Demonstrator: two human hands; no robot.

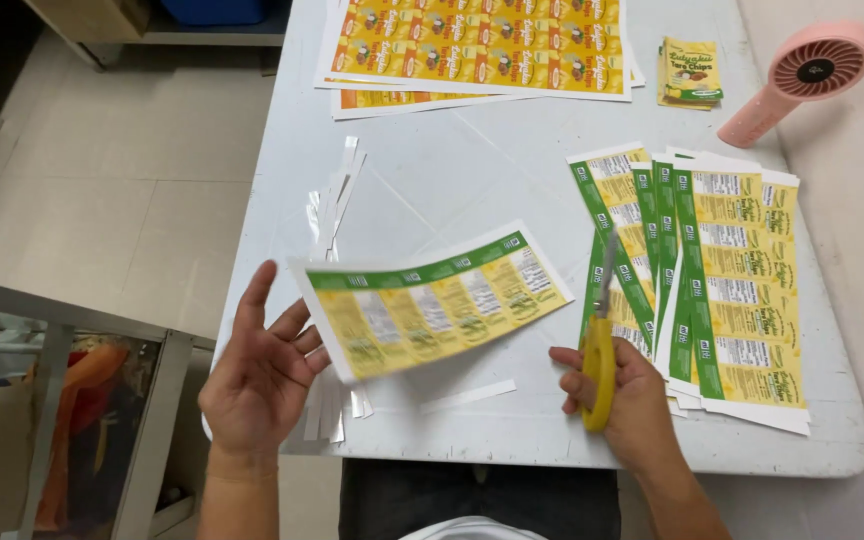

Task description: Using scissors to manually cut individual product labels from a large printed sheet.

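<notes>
Scissors with yellow plastic handles point(600, 345) sit in your right hand point(620, 400), fingers closed through the loops, blades pointing away from you and near shut. Your left hand point(257, 370) is spread open, its fingertips just touching the near-left corner of a blurred green-and-yellow printed label strip point(432, 300). Just right of the scissors lies a fanned stack of matching label sheets point(732, 280); white paper offcuts point(335, 215) lie beyond your left hand.

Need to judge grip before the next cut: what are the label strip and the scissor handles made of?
Label strip: thin printed paper, seemingly glossy; it bows in the left hand. Scissors in the right hand: smooth yellow handles, probably plastic; grey blades look metallic.
</notes>
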